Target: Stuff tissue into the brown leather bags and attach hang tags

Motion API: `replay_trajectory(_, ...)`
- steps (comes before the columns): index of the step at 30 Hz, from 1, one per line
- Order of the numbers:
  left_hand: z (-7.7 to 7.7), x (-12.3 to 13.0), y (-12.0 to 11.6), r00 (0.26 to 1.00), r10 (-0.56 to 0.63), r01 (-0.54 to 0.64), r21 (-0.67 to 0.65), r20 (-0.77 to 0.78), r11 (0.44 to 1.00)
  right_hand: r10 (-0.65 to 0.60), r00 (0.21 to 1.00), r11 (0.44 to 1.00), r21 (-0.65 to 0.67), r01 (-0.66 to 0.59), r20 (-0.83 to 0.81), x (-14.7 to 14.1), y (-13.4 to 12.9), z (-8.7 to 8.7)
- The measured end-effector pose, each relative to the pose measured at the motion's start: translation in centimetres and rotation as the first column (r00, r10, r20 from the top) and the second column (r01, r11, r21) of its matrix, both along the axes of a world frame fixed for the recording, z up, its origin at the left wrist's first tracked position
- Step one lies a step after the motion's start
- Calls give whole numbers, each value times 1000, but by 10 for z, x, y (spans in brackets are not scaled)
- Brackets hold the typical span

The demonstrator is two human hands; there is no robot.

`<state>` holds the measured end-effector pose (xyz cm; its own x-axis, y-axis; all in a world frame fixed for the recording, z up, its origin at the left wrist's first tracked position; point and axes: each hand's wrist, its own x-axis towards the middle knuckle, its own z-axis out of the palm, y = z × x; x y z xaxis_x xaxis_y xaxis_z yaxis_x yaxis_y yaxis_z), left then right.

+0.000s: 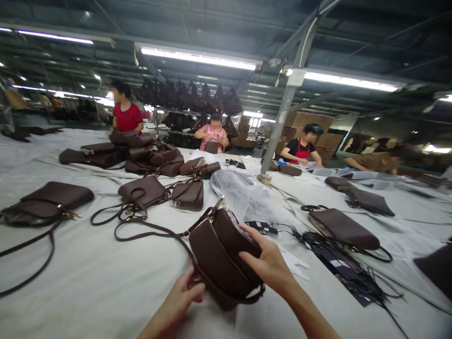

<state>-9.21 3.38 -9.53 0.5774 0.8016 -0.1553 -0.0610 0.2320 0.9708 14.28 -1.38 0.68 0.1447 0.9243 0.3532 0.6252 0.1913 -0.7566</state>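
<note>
A dark brown bag [226, 254] is tilted above the white-covered table [88, 282] in front of me. My right hand [266, 259] grips its upper right side, with the thumb on the front and the fingers over the edge. My left hand [185, 292] is at the bag's lower left, beside the strap, its fingers curled; whether they hold anything is hard to see. The bag's strap [151, 228] loops out to the left on the table. Gold-coloured hardware shows at the bag's top left corner.
Several brown bags [155, 155] are piled at the back left, others lie at both sides. Black tags with cords [342, 268] lie to the right, clear plastic [243, 193] behind the bag. A metal post [282, 113] rises from the table. Several people work across it.
</note>
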Motion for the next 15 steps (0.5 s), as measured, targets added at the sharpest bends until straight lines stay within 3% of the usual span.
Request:
replay_trajectory(3, 9, 3, 2, 965, 135, -101, 155, -225, 983, -79, 958, 996, 68, 62, 275, -7, -21, 7)
replay_trajectory(5, 19, 4, 0, 949, 239, -173, 293, -205, 940, -122, 921, 993, 48, 112, 370, -10, -29, -4)
replay_trajectory(8, 32, 13, -7, 967, 200, -122, 407, -156, 905, -151, 913, 985, -18, 170, 380, 3, -30, -19)
replay_trajectory(11, 40, 26, -2, 968, 175, -61, 511, -178, 857, -26, 954, 992, -114, 63, 300, 29, -29, -12)
replay_trajectory(15, 53, 35, 22, 960, 248, -99, 667, -133, 739, 195, 958, 966, -210, -151, 208, 43, -38, 16)
